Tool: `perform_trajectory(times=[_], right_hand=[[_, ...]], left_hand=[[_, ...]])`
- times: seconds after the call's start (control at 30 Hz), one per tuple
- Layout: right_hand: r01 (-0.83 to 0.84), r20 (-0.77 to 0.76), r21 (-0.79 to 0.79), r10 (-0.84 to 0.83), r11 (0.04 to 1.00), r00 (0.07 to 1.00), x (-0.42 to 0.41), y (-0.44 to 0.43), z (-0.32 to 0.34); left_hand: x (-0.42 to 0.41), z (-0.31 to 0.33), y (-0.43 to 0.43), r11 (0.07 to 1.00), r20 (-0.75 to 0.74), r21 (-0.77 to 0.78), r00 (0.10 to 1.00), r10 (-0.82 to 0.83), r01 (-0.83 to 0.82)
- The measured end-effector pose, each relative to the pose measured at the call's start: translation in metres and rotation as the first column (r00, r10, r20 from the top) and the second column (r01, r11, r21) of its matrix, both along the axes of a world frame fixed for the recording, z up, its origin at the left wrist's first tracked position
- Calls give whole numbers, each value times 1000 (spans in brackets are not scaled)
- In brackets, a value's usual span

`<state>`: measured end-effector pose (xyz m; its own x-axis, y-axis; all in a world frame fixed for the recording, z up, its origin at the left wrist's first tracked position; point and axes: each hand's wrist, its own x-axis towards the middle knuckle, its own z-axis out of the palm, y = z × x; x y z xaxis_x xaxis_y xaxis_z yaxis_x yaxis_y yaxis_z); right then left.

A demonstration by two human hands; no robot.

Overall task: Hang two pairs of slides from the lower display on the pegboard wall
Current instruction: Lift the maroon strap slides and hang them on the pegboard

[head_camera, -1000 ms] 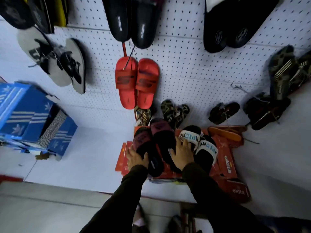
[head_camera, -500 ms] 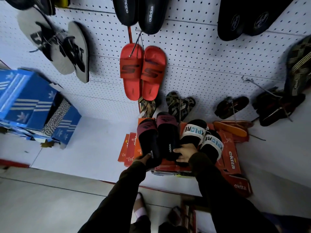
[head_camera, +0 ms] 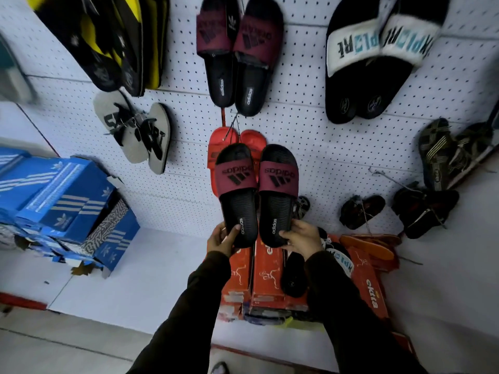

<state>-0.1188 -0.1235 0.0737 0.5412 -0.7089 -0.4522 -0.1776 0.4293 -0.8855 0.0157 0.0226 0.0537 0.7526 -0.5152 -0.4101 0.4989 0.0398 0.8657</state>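
Head view: each hand [head_camera: 220, 238] [head_camera: 303, 236] grips one black, maroon-strapped slide [head_camera: 237, 195] [head_camera: 278, 195].

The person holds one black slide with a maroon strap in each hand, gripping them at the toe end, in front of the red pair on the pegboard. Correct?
Nearly. The head view shows the left hand and right hand gripping the slides at the heel end; toes point up.

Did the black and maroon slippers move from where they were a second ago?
Yes. The maroon-strap slides have come up off the orange shoe boxes; the left hand and right hand now hold them against the pegboard wall.
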Motion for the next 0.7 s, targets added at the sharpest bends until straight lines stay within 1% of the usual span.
perform_trajectory(times=[0.07, 0.17, 0.3, 0.47, 0.7], right_hand=[[19, 63, -55, -15, 998, 998, 4, -2, 21], [24, 147, -118, -6, 993, 989, 11, -4, 56], [50, 222, -214, -1, 976, 975, 22, -8, 104], [86, 299, -340, 21, 937, 954, 37, -17, 160], [113, 390, -434, 74, 894, 918, 71, -29, 231]], left_hand=[[6, 21, -2, 998, 63, -57, 998, 16, -12], [16, 53, -9, 995, 175, -98, 984, 22, -5], [33, 100, -18, 983, 268, -185, 961, 72, -23], [56, 152, -24, 956, 326, -291, 936, 134, -36], [92, 216, -32, 916, 386, -401, 901, 196, -27]])
